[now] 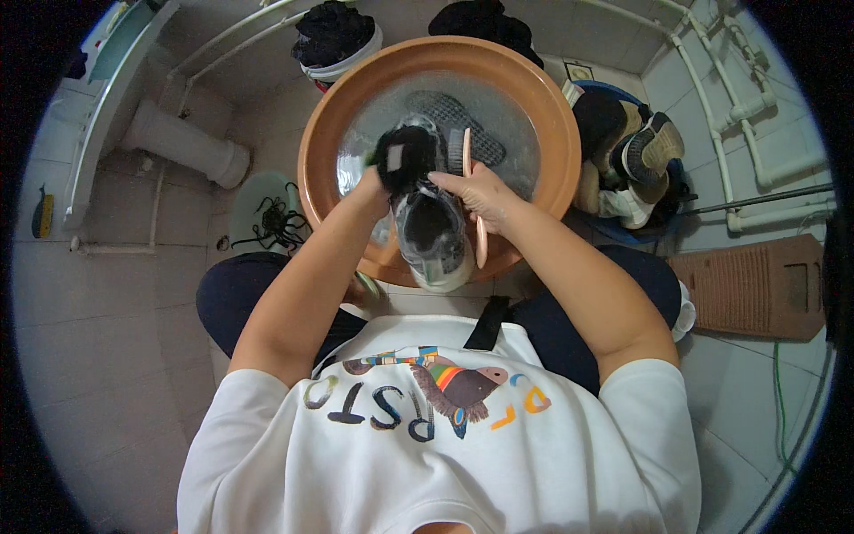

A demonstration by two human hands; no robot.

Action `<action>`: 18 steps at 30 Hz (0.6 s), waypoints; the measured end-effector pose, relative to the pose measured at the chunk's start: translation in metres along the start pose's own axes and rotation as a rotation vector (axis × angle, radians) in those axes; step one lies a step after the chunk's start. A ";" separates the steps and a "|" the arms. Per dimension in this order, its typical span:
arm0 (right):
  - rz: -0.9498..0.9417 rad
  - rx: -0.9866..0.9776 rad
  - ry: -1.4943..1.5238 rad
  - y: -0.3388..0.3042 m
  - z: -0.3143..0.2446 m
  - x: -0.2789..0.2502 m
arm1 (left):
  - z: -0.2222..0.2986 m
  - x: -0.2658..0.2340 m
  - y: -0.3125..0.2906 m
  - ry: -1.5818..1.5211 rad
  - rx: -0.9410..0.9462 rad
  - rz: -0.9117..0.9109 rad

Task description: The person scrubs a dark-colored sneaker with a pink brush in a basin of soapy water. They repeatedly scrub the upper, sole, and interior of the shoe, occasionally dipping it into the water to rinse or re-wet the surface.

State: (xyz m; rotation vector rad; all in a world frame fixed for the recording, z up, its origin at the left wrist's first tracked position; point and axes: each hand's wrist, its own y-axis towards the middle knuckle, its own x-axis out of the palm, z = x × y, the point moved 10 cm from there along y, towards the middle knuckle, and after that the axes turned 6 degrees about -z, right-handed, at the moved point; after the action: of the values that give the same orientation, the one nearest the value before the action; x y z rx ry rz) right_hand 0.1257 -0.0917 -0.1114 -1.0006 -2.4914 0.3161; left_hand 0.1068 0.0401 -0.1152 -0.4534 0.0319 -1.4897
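Observation:
A soapy white shoe (434,265) with a dark inside and a black tongue (407,160) is tilted over the near side of an orange-brown basin (311,169). My left hand (377,185) grips the shoe from its left side, its fingers mostly hidden behind the tongue. A pink-handled scrub brush (481,240) is in my right hand (485,198), the thumb reaching toward the tongue. The brush's bristles face the shoe. In the cloudy, sudsy water (525,133) behind lies a grey textured shoe sole (458,116), partly submerged.
Right of the basin stands a blue tub (627,235) piled with shoes (658,147). A brown washboard (752,289) leans farther right. At left, a pale basin (249,200) holds black laces (280,222). Behind sits a white bucket (351,62) of dark items. White pipes (712,116) line the wall.

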 end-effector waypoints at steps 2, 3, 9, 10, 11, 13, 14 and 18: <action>0.045 0.136 -0.127 -0.007 0.007 -0.007 | -0.003 -0.035 0.002 0.283 0.028 0.334; 0.047 0.171 -0.157 -0.010 0.008 -0.008 | 0.009 -0.037 -0.004 0.385 0.041 0.462; 0.108 -0.230 -0.400 -0.012 -0.031 0.008 | 0.057 0.030 -0.016 0.615 0.030 0.060; 0.091 -0.348 -0.590 -0.019 -0.045 0.017 | 0.050 0.025 -0.016 0.731 -0.070 0.082; 0.087 -0.316 -0.556 -0.017 -0.044 0.017 | 0.057 0.022 -0.021 0.767 0.010 0.178; 0.121 -0.173 -0.482 -0.020 -0.040 0.008 | 0.059 0.015 -0.026 0.842 0.024 0.233; 0.154 -0.063 -0.441 -0.032 -0.050 0.009 | 0.061 0.009 -0.030 0.880 0.029 0.267; 0.205 -0.039 -0.217 -0.010 -0.012 -0.017 | 0.055 -0.028 -0.038 0.460 0.074 0.484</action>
State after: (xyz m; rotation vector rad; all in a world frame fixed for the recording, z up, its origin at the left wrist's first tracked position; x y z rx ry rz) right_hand 0.1362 -0.1097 -0.1030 -1.3048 -2.5979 0.4630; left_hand 0.0838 0.0812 -0.0603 -0.0258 0.4197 -1.0833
